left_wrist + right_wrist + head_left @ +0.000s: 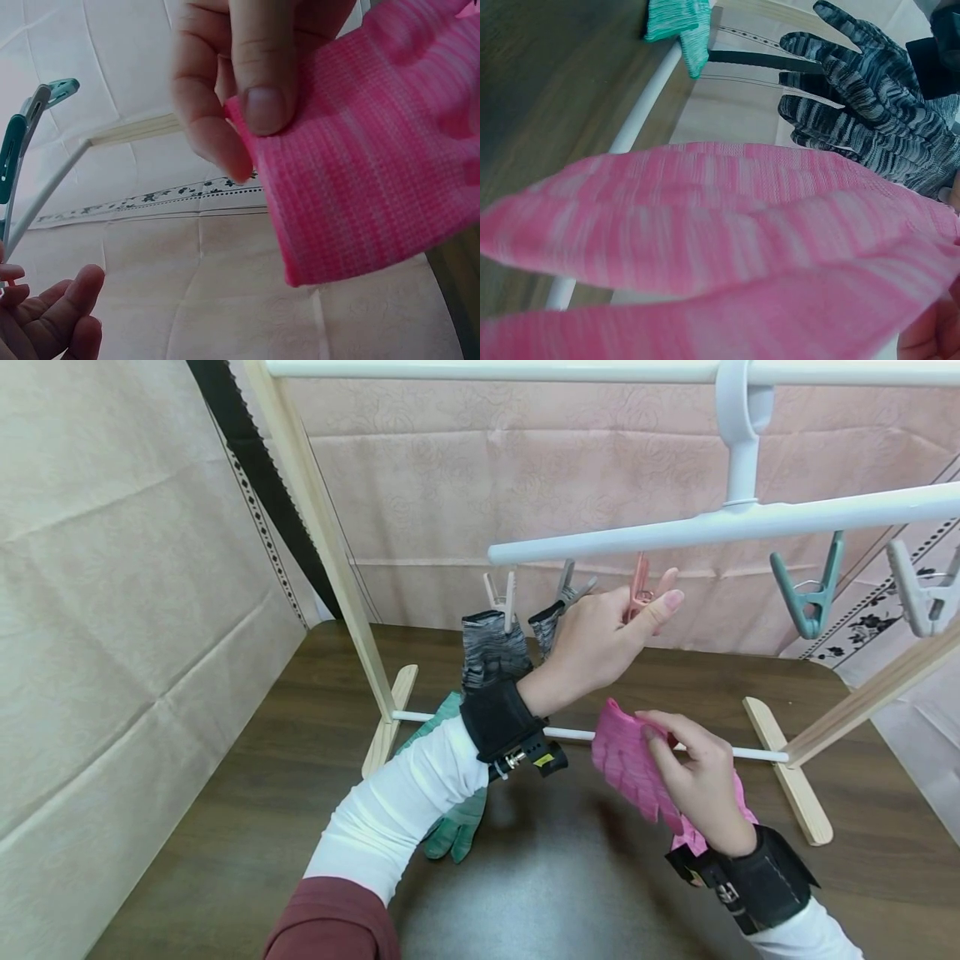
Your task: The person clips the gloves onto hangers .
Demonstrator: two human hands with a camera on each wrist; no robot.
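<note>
My left hand point(647, 602) reaches up to the white hanger bar point(712, 527) and pinches a pink clothespin point(640, 581) between thumb and fingers. Lower down, my right hand point(671, 747) holds a pink knit glove point(626, 764) above the table; in the left wrist view its thumb point(262, 75) and fingers pinch the glove's edge point(367, 172). The pink glove point(705, 247) fills the right wrist view. Two grey-black gloves point(491, 647) hang from pegs at the bar's left end, behind my left wrist. My left hand's fingertips point(52, 315) show at the bottom left of the left wrist view.
A teal glove point(453, 827) lies on the dark wooden table point(225, 827) under my left forearm. Free pegs hang to the right: a teal one point(810, 593) and a white one point(918, 597). The rack's wooden legs point(322, 527) and white bottom rod point(742, 752) cross the table.
</note>
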